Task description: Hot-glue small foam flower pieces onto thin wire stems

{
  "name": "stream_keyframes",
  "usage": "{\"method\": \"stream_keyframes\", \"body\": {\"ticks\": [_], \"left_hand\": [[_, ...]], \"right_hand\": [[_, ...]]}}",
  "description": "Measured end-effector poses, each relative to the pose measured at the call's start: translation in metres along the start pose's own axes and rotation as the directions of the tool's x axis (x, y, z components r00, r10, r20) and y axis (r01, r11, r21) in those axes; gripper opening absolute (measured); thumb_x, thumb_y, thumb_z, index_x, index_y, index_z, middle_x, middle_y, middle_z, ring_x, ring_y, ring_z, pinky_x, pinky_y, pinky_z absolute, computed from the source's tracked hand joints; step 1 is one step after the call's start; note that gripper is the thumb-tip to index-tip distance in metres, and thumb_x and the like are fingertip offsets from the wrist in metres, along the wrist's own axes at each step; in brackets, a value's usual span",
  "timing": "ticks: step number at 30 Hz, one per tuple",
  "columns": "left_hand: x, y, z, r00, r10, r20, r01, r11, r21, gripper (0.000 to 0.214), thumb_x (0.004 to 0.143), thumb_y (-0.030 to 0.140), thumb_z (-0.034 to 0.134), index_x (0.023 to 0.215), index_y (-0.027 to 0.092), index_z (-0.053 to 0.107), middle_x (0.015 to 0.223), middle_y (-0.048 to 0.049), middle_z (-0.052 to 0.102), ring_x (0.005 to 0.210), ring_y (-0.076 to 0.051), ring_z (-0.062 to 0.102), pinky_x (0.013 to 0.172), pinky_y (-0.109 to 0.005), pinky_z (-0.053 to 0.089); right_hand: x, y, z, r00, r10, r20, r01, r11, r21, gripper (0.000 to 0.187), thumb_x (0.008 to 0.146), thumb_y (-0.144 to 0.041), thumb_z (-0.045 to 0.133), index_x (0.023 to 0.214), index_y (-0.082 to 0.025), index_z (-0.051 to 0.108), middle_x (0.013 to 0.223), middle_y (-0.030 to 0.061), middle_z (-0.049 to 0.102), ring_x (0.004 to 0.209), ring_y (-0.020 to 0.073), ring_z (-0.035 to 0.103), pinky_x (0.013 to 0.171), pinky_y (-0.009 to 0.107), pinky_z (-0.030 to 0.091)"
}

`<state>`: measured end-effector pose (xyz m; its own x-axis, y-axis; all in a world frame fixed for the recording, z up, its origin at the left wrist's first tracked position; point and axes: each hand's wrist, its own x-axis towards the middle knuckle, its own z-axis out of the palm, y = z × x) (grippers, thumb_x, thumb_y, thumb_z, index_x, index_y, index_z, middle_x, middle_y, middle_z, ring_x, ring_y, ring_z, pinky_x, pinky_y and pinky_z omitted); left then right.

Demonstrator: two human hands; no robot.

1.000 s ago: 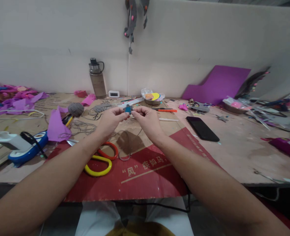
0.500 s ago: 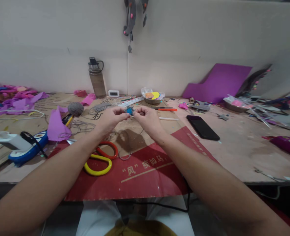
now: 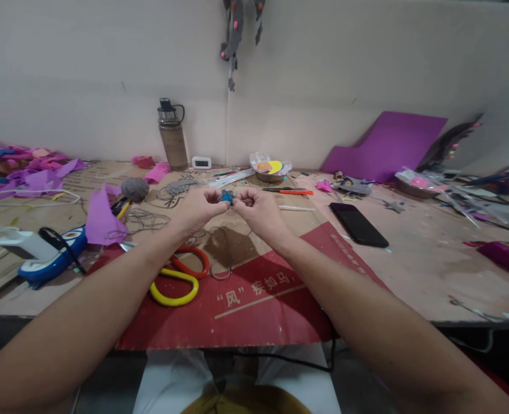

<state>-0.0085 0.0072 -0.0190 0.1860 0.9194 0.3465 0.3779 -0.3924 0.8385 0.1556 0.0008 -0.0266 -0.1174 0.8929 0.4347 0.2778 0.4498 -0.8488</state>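
Note:
Between my two hands is a small blue star-shaped piece [image 3: 226, 196], with some grey at its edge. My left hand [image 3: 202, 206] pinches it from the left with thumb and fingers. On the other side my right hand [image 3: 254, 208] grips its right edge, thumb against bent fingers. Grey yarn [image 3: 219, 275] lies in loose loops on the cardboard below the hands. Scissors with a red and a yellow handle loop [image 3: 176, 287] rest by my left forearm, their blades mostly hidden by it.
Red and brown cardboard [image 3: 271, 322] covers the table's front. At left are a grey yarn ball [image 3: 134, 189], purple felt [image 3: 103, 215] and a blue power strip [image 3: 51, 264]. Behind stand a bottle [image 3: 173, 138] and a small bowl [image 3: 271, 175]. A black phone [image 3: 358, 224] lies at right.
The blue star has turned a little between my fingers and shows more of its points. Both hands stay in nearly the same place; the whole view has shifted slightly.

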Motion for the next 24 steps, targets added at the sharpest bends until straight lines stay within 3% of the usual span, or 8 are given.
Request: {"method": "stream_keyframes", "body": {"ticks": [7, 10, 14, 16, 18, 21, 24], "left_hand": [[0.001, 0.0, 0.001, 1.0, -0.012, 0.018, 0.012, 1.0, -0.007, 0.017, 0.07, 0.032, 0.066, 0.069, 0.015, 0.065, 0.064, 0.0008, 0.058, 0.064, -0.013, 0.051, 0.065, -0.027, 0.038], [0.003, -0.003, 0.0, 0.996, -0.045, 0.082, 0.057, 0.988, -0.144, 0.024, 0.071, 0.038, 0.069, 0.075, 0.014, 0.067, 0.068, -0.0006, 0.061, 0.065, -0.012, 0.052, 0.066, -0.027, 0.039], [0.006, -0.006, -0.001, 0.983, -0.116, 0.145, 0.162, 0.917, -0.364, 0.034, 0.066, 0.037, 0.075, 0.092, 0.016, 0.069, 0.08, -0.0028, 0.066, 0.069, -0.012, 0.057, 0.065, -0.025, 0.041], [0.009, -0.01, -0.003, 0.976, -0.191, 0.104, 0.217, 0.889, -0.403, 0.034, 0.064, 0.032, 0.074, 0.094, 0.017, 0.068, 0.082, -0.0035, 0.067, 0.067, -0.011, 0.057, 0.063, -0.024, 0.041], [0.012, -0.016, -0.004, 0.966, -0.26, 0.001, 0.235, 0.87, -0.433, 0.021, 0.062, 0.023, 0.068, 0.083, 0.016, 0.067, 0.078, -0.0033, 0.066, 0.062, -0.009, 0.056, 0.061, -0.024, 0.042], [0.015, -0.026, -0.007, 0.946, -0.294, -0.136, 0.22, 0.891, -0.396, 0.007, 0.056, 0.016, 0.055, 0.06, 0.015, 0.061, 0.054, 0.0014, 0.05, 0.047, -0.007, 0.041, 0.048, -0.022, 0.031], [0.016, -0.03, -0.009, 0.943, -0.274, -0.187, 0.192, 0.912, -0.363, 0.008, 0.055, 0.02, 0.05, 0.051, 0.017, 0.056, 0.046, 0.0031, 0.037, 0.043, -0.007, 0.027, 0.043, -0.024, 0.02]], "right_hand": [[-0.001, -0.001, 0.001, 0.999, 0.047, 0.0, -0.047, 0.997, 0.059, 0.014, 0.073, -0.029, 0.056, 0.066, -0.018, 0.052, 0.057, -0.005, 0.044, 0.053, 0.0077, 0.036, 0.051, 0.024, 0.026], [0.003, 0.001, 0.0, 0.99, 0.144, -0.005, -0.141, 0.975, 0.169, 0.018, 0.072, -0.032, 0.057, 0.063, -0.018, 0.05, 0.056, -0.006, 0.04, 0.05, 0.0064, 0.03, 0.048, 0.023, 0.022], [0.009, 0.003, -0.003, 0.946, 0.323, 0.03, -0.31, 0.874, 0.375, 0.022, 0.071, -0.032, 0.059, 0.06, -0.02, 0.042, 0.051, -0.0093, 0.029, 0.045, 0.0053, 0.02, 0.043, 0.023, 0.015], [0.011, 0.003, -0.006, 0.928, 0.371, 0.038, -0.35, 0.83, 0.435, 0.024, 0.07, -0.029, 0.059, 0.06, -0.021, 0.04, 0.05, -0.0102, 0.026, 0.044, 0.0049, 0.018, 0.042, 0.022, 0.014], [0.013, 0.003, -0.008, 0.918, 0.396, 0.031, -0.364, 0.806, 0.467, 0.025, 0.071, -0.026, 0.059, 0.059, -0.021, 0.038, 0.049, -0.0106, 0.024, 0.043, 0.0045, 0.017, 0.041, 0.022, 0.012], [0.015, 0.003, -0.009, 0.911, 0.411, 0.019, -0.366, 0.788, 0.496, 0.028, 0.071, -0.024, 0.06, 0.058, -0.021, 0.035, 0.047, -0.011, 0.023, 0.041, 0.0041, 0.015, 0.039, 0.021, 0.01], [0.016, 0.004, -0.01, 0.915, 0.404, 0.009, -0.354, 0.79, 0.5, 0.03, 0.071, -0.024, 0.06, 0.056, -0.021, 0.034, 0.046, -0.0112, 0.022, 0.041, 0.0036, 0.014, 0.038, 0.02, 0.011]]}}
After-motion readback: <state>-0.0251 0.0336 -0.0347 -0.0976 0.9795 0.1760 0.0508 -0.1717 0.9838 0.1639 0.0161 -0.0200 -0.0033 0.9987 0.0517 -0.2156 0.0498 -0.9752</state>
